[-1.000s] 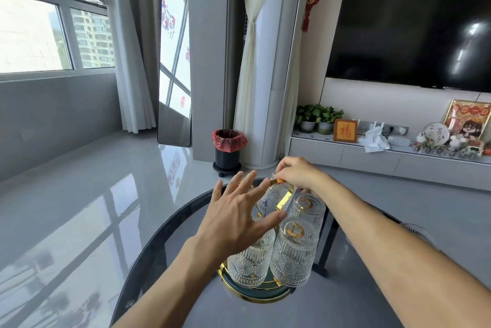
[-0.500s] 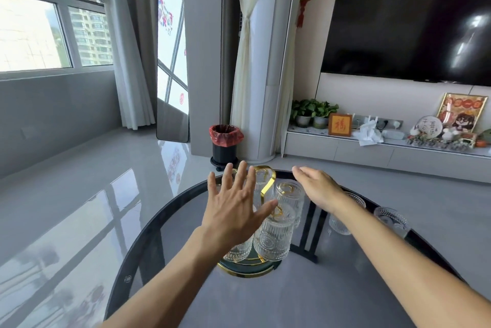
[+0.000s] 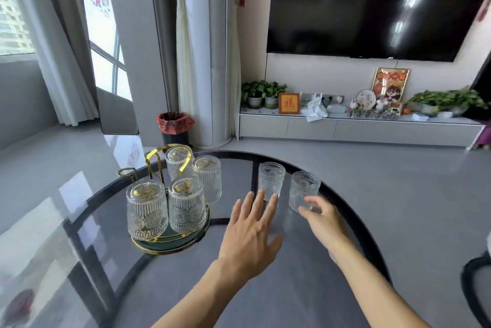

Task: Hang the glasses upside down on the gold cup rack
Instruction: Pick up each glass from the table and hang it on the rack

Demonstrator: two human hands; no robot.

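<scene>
The gold cup rack (image 3: 153,155) stands on a round dark tray (image 3: 170,246) at the left of the glass table (image 3: 265,290). Several ribbed glasses hang upside down on it, the nearest one (image 3: 147,208) at the front left. A bare gold peg (image 3: 125,172) sticks out at its left. Two ribbed glasses stand upright to the right: one (image 3: 271,177) near the middle, another (image 3: 305,185) further right. My left hand (image 3: 249,234) is flat with fingers spread, fingertips at the base of the middle glass. My right hand (image 3: 322,221) has thumb and fingers apart against the base of the right glass.
The table's dark curved rim (image 3: 353,210) runs just behind and right of the two upright glasses. A second dark round edge (image 3: 473,269) shows at the far right. Beyond the table are a bin with a red bag (image 3: 175,125) and a low TV cabinet (image 3: 358,128).
Both hands have left the rack and moved right to the two upright glasses. The view has swung right, so the rack now lies at the left.
</scene>
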